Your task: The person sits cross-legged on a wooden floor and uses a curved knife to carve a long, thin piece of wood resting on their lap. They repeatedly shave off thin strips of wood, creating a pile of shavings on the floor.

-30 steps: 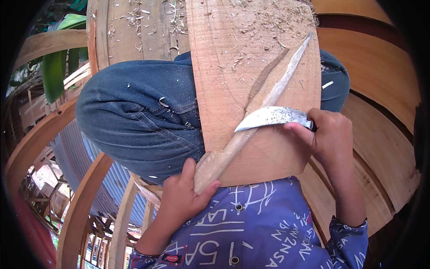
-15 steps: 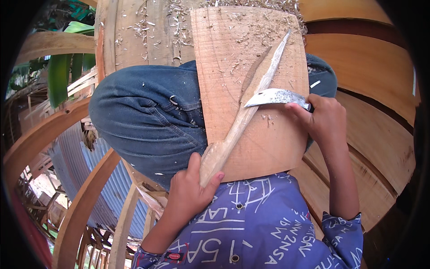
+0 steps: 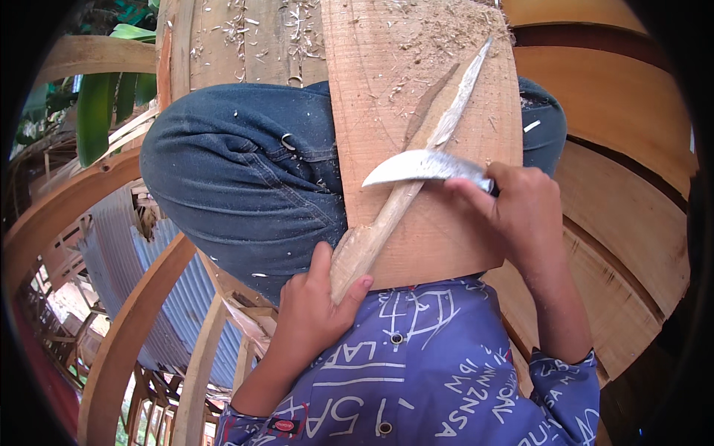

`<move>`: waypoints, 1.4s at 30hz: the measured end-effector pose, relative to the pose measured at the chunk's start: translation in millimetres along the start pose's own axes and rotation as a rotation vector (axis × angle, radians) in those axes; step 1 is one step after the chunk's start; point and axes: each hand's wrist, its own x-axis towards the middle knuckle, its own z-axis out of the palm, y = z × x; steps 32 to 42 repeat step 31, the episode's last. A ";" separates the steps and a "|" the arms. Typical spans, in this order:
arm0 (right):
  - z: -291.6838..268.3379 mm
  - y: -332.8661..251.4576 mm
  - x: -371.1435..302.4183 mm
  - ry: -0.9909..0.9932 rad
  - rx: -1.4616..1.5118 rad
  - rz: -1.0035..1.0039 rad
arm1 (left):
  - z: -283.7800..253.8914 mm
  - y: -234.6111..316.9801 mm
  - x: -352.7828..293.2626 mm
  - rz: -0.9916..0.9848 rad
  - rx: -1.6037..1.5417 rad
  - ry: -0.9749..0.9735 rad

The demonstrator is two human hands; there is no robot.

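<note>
My left hand [image 3: 318,303] is closed round the thick lower end of a long carved piece of wood [image 3: 387,221], shaped like a blade with a handle. The piece slants across a flat wooden board [image 3: 476,234] on my lap, its pale pointed tip toward the far right. In my right hand [image 3: 520,204] is a knife [image 3: 416,165] with a broad curved blade. Its blade lies across the middle of the carved wood, point to the left. The fingers cover most of the knife's handle.
Wood shavings [image 3: 446,44] lie on the board's far end and on the planks [image 3: 216,44] beyond. Curved wooden slats [image 3: 610,193] run along the right. At the left are bent wooden rails [image 3: 126,327], corrugated metal sheets [image 3: 178,297] and green leaves [image 3: 95,119]. My jeans-covered legs [image 3: 245,171] flank the board.
The knife has moved left and slightly down across the wood, and my right hand has come nearer with it. My left hand keeps its hold.
</note>
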 end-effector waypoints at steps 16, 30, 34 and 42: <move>-11.8 42.9 37.0 0.021 0.029 0.346 | -2.3 -1.4 2.7 0.004 -0.030 -0.009; -25.2 32.1 41.3 0.014 -0.032 0.279 | -8.3 -2.6 5.2 -0.017 0.034 -0.084; -28.4 33.2 42.5 0.016 -0.044 0.278 | -7.1 -3.7 4.0 -0.020 0.014 -0.087; -28.4 33.2 42.5 0.016 -0.044 0.278 | -7.1 -3.7 4.0 -0.020 0.014 -0.087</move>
